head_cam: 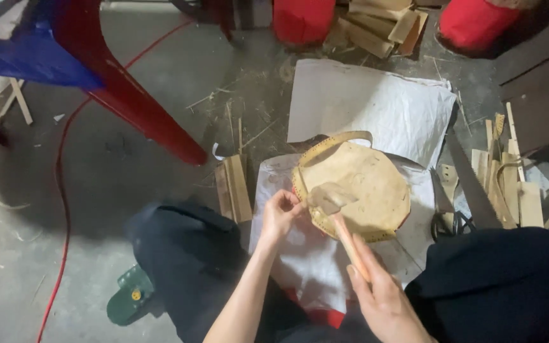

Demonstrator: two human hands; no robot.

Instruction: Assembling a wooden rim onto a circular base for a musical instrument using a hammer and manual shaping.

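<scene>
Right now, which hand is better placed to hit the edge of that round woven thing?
The right hand, I think. It already grips the hammer, whose blurred head sits over the round woven piece. The left hand is pinching the rim, apparently steadying something small there.

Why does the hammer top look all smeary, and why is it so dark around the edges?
In the head view, the hammer head is motion-blurred, while the left hand and the flat round tan piece look sharper. The right hand grips the wooden handle. Light falls softly in the middle; the corners are shadowy, and the white sacking looks bright.
</scene>
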